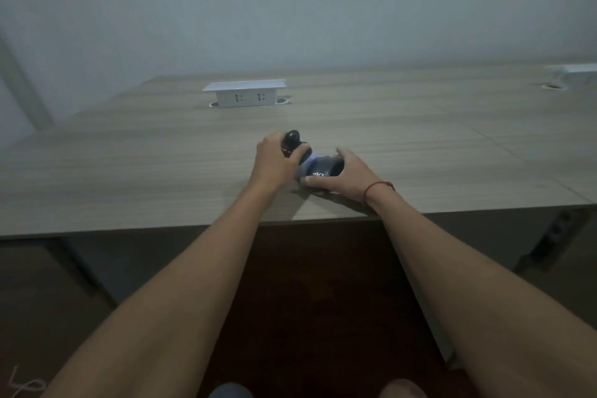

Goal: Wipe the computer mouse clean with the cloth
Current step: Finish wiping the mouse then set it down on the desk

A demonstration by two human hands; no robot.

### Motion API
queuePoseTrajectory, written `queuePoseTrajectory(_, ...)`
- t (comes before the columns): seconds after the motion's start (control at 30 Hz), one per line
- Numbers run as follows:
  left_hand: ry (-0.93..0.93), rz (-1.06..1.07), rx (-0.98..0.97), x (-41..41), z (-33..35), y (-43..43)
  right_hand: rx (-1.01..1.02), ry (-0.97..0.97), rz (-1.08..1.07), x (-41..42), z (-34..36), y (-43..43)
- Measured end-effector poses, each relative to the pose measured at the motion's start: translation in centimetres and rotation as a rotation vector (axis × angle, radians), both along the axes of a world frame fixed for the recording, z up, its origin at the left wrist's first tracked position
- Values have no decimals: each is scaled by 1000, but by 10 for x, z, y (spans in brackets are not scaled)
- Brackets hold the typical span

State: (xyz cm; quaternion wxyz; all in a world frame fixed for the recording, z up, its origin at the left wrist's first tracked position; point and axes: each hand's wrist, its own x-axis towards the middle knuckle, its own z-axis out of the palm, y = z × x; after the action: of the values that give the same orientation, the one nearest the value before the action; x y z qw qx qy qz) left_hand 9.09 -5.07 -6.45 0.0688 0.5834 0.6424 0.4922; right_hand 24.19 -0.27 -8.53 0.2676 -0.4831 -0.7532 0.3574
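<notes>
My left hand (274,161) is closed around a black computer mouse (293,138), whose rounded end sticks up above my fingers just over the wooden table (161,171). My right hand (345,174) rests on the table right beside it and grips a dark cloth (318,170) with white lettering. A pale blue-grey fold of the cloth shows between the two hands and touches the mouse. Most of the mouse's body is hidden by my fingers and the cloth.
A white raised socket box (244,94) stands at the back middle of the table. A second white box (575,74) sits at the far right. The table's front edge (129,229) runs under my forearms, and a dark floor lies below.
</notes>
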Motion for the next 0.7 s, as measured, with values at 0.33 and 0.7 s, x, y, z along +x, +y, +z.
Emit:
queuePoseTrajectory(0.33, 136, -78, -67, -18, 17, 32, -60, 100, 106, -11, 0, 20)
queuePoseTrajectory(0.7, 179, 44, -146, -22, 24, 54, -158, 142, 147, -14, 2, 33)
